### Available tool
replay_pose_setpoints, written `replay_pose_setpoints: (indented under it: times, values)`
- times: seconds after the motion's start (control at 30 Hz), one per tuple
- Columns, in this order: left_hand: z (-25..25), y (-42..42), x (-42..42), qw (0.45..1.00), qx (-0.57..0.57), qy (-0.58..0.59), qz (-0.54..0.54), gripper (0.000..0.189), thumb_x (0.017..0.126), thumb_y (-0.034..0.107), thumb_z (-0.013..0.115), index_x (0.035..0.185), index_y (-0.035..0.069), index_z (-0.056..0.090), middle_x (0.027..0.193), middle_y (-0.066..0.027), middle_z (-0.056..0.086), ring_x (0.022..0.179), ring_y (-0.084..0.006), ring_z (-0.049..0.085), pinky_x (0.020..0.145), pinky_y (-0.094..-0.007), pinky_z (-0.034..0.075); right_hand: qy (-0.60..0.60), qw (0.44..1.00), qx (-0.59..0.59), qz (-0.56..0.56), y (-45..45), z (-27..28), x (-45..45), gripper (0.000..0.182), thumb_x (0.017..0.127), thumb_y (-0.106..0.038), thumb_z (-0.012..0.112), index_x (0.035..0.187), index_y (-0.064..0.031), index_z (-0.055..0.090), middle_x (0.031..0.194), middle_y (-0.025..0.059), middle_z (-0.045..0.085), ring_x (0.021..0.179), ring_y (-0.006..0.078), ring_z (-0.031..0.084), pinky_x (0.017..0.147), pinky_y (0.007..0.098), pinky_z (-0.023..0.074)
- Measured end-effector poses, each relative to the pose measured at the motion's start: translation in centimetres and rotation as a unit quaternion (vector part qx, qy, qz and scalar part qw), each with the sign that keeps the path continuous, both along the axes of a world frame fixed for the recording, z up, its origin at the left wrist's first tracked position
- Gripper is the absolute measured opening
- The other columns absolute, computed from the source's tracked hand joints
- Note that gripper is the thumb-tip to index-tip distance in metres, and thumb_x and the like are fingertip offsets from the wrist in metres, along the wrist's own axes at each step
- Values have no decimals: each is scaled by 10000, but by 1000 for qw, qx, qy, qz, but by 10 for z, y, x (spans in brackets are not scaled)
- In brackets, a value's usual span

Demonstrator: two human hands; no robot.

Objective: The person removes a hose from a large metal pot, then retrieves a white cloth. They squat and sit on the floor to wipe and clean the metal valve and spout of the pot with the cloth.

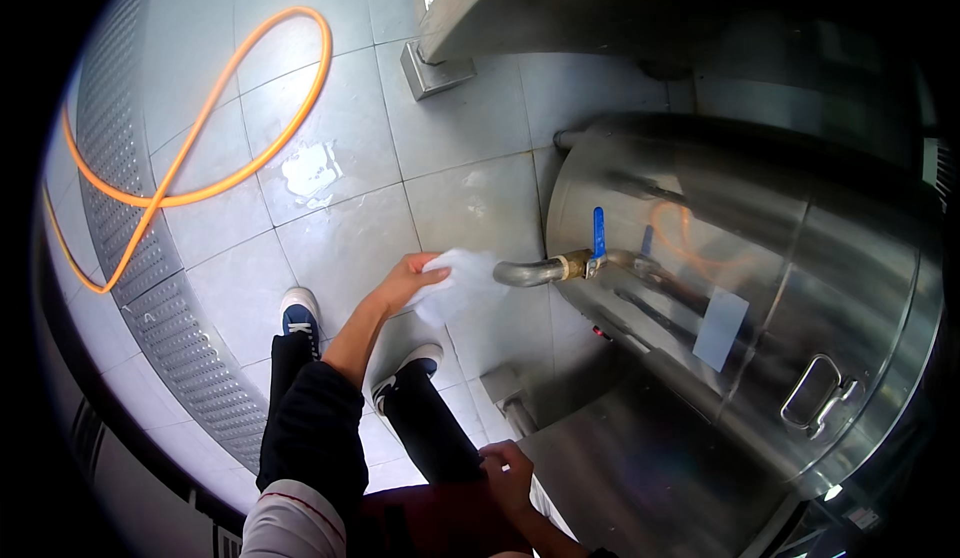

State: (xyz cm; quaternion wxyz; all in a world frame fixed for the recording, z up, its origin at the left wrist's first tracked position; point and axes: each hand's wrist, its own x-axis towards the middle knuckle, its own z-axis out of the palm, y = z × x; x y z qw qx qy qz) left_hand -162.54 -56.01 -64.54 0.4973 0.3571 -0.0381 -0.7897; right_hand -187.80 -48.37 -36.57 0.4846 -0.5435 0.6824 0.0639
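Observation:
My left hand [411,282] pinches a crumpled white cloth [459,288], blurred at its far side. Just right of the cloth is the open end of a bent metal pipe [521,274]. A brass ball valve [577,264] with a blue lever handle [598,232] joins this pipe to a stainless steel tank [675,258]. My right hand [508,475] rests low by my right thigh and the dark red apron [450,517], its fingers curled. Whether it pinches any fabric is hidden.
An orange hose [319,97] lies looped over the grey tiled floor [330,228] and a perforated metal drain cover [187,348]. A wet patch [311,172] shines on the tiles. Steel equipment feet [435,70] stand at the top. The tank front carries a metal handle [810,389].

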Motion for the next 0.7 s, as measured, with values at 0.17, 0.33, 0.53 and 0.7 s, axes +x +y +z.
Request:
replay_pose_setpoints:
  times: [0.17, 0.33, 0.53, 0.7]
  values:
    - [35, -34, -6, 990, -6, 133, 54, 267, 932, 147, 613, 1163, 15, 633, 1040, -21, 653, 939, -89, 591, 834, -258, 482, -4, 999, -19, 33, -5, 0, 5, 131, 776, 47, 572, 849, -13, 662, 814, 79, 635, 679, 140, 621, 639, 258, 500]
    - [37, -44, -7, 994, -106, 4, 14, 191, 914, 107, 620, 1082, 21, 650, 1053, -3, 636, 918, -69, 578, 836, -249, 470, -18, 999, -42, 26, -22, -9, 8, 148, 800, 12, 563, 879, -40, 677, 838, 70, 660, 697, 139, 631, 612, 257, 485]
    - [9, -75, -5, 979, -155, 118, -53, 563, 816, 63, 707, 1336, 57, 492, 1210, -37, 591, 1042, -110, 585, 891, -269, 483, -93, 981, -95, -143, -51, -69, -19, 112, 897, -33, 553, 953, -5, 645, 848, 54, 637, 690, 106, 590, 643, 251, 478]
    - [28, -78, -5, 963, -151, 221, -42, 598, 795, 75, 721, 1338, 30, 475, 1212, -62, 610, 1092, -147, 597, 946, -307, 488, -197, 931, -168, -259, -133, -103, 45, 360, 995, -248, 506, 1252, 4, 519, 875, 39, 589, 675, 100, 538, 627, 229, 434]
